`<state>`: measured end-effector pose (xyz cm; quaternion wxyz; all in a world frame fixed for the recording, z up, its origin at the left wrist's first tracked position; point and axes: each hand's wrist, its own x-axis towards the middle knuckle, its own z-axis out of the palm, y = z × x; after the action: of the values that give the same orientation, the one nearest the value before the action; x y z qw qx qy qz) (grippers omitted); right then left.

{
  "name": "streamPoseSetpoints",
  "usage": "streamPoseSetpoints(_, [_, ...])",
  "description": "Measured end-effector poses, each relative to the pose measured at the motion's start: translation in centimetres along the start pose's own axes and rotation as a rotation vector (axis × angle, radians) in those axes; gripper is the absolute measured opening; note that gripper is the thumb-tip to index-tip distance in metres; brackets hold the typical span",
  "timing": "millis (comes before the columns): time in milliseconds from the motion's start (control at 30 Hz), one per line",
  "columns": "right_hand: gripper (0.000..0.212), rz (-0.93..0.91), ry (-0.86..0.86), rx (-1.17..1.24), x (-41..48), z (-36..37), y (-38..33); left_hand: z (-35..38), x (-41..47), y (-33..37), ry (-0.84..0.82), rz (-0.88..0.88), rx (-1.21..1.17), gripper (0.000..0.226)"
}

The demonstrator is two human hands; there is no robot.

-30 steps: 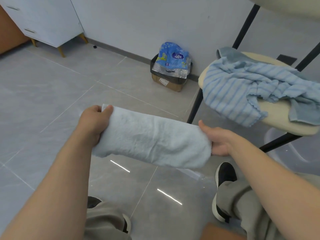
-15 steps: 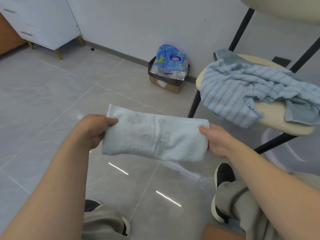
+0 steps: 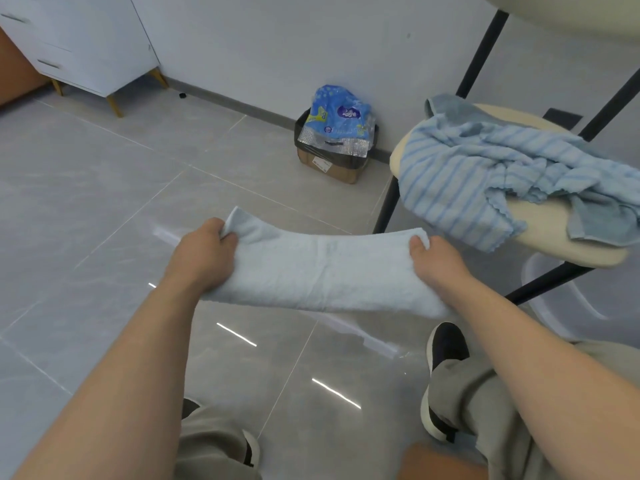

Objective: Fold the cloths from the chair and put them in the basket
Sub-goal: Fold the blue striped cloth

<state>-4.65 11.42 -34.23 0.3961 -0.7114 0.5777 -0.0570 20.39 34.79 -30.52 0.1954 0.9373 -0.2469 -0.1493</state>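
A pale blue cloth (image 3: pixel 322 268), folded into a long band, hangs in the air between my two hands over the grey floor. My left hand (image 3: pixel 202 256) grips its left end. My right hand (image 3: pixel 436 259) pinches its right end. To the right stands a chair with a cream seat (image 3: pixel 554 233) and black legs. A striped blue cloth (image 3: pixel 467 171) lies crumpled on the seat, draped over its front edge. A plain grey-blue cloth (image 3: pixel 602 223) lies partly under it. A translucent white basket (image 3: pixel 568 299) shows on the floor beneath the chair, mostly hidden.
A cardboard box (image 3: pixel 332 164) lined with a black bag stands against the wall with a blue plastic pack (image 3: pixel 337 116) in it. A white cabinet (image 3: pixel 79 43) on gold legs stands at the far left. My knees and black shoes (image 3: pixel 446 344) are below.
My hands first came closer together, then moved apart again, pulling the folded cloth out into a longer band. The cloth now sits slightly higher in view.
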Motion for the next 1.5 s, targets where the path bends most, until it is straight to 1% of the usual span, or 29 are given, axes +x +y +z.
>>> streamPoseSetpoints(67, [0.038,0.068,-0.061,0.181,0.1,0.0,0.0,-0.1,0.0,-0.2,-0.07,-0.049,-0.043,0.025])
streamPoseSetpoints(100, [0.037,0.101,-0.104,0.26,0.0,-0.2,0.0,-0.1,0.0,-0.2,-0.105,-0.086,-0.076,0.028])
streamPoseSetpoints(167, [0.05,0.128,-0.198,0.371,0.0,-0.5,0.1,-0.4,0.0,-0.5,-0.162,-0.16,-0.176,0.04])
streamPoseSetpoints(200, [0.05,0.104,-0.248,0.392,-0.2,-0.7,0.1,-0.6,-0.1,-0.5,-0.191,-0.175,-0.256,0.048])
streamPoseSetpoints(233, [0.044,0.051,-0.289,0.389,-0.3,-0.8,0.0,-0.9,-0.2,-0.5,-0.235,-0.176,-0.343,0.056])
streamPoseSetpoints(267, [0.036,-0.035,-0.298,0.322,-0.4,-0.9,-0.1,-1.1,-0.4,-0.5,-0.296,-0.162,-0.418,0.058])
streamPoseSetpoints(300, [0.03,-0.139,-0.268,0.195,-0.4,-1.0,-0.2,-1.2,-0.6,-0.5,-0.352,-0.133,-0.449,0.054])
streamPoseSetpoints(333, [0.027,-0.24,-0.211,0.055,-0.4,-1.1,-0.2,-1.2,-0.7,-0.5,-0.381,-0.096,-0.438,0.044])
streamPoseSetpoints(367, [0.027,-0.312,-0.142,-0.027,-0.2,-1.2,-0.2,-1.2,-0.8,-0.5,-0.381,-0.064,-0.408,0.035])
streamPoseSetpoints(433, [0.028,-0.351,-0.063,0.005,0.0,-1.5,-0.3,-1.3,-0.9,-0.5,-0.322,-0.025,-0.359,0.029])
streamPoseSetpoints(500, [0.026,-0.329,-0.03,0.125,0.3,-1.9,-0.2,-1.2,-0.7,-0.7,-0.258,-0.024,-0.37,0.029])
streamPoseSetpoints(567, [0.024,-0.29,-0.029,0.176,0.3,-2.0,-0.1,-1.4,-0.9,-0.7,-0.239,-0.032,-0.386,0.038])
streamPoseSetpoints(667, [0.029,-0.257,-0.067,0.072,0.0,-1.2,0.2,-0.5,-1.5,-0.4,-0.264,-0.005,-0.224,0.054])
streamPoseSetpoints(733, [0.037,-0.29,-0.114,-0.043,-0.6,-0.3,0.2,0.3,-1.9,0.5,-0.279,0.044,-0.175,0.06])
streamPoseSetpoints(833, [0.044,-0.371,-0.111,-0.091,-2.0,1.1,-0.7,1.6,-2.6,2.7,-0.247,0.125,-0.204,0.06])
streamPoseSetpoints(900, [0.047,-0.414,-0.096,-0.084,-3.1,2.0,-1.5,2.7,-3.5,4.3,-0.218,0.239,-0.125,0.059])
streamPoseSetpoints(1000, [0.052,-0.454,-0.149,-0.011,-4.9,3.3,-2.7,4.4,-5.0,6.3,-0.217,0.387,-0.032,0.061])
streamPoseSetpoints(1100, [0.055,-0.465,-0.229,0.063,-6.2,3.9,-3.6,5.5,-5.9,7.3,-0.258,0.452,-0.001,0.068])
streamPoseSetpoints(1267, [0.061,-0.438,-0.306,0.182,-7.1,4.2,-3.9,5.2,-6.5,7.9,-0.324,0.454,-0.062,0.075])
streamPoseSetpoints(1333, [0.061,-0.386,-0.331,0.265,-7.1,4.0,-4.0,4.9,-6.6,8.1,-0.331,0.448,-0.088,0.073])
streamPoseSetpoints(1433, [0.065,-0.319,-0.421,0.41,-7.4,3.3,-4.3,4.8,-6.4,8.1,-0.307,0.444,-0.099,0.066])
streamPoseSetpoints(1500, [0.062,-0.326,-0.433,0.404,-7.5,3.2,-4.1,4.8,-6.2,8.0,-0.287,0.448,-0.09,0.062])
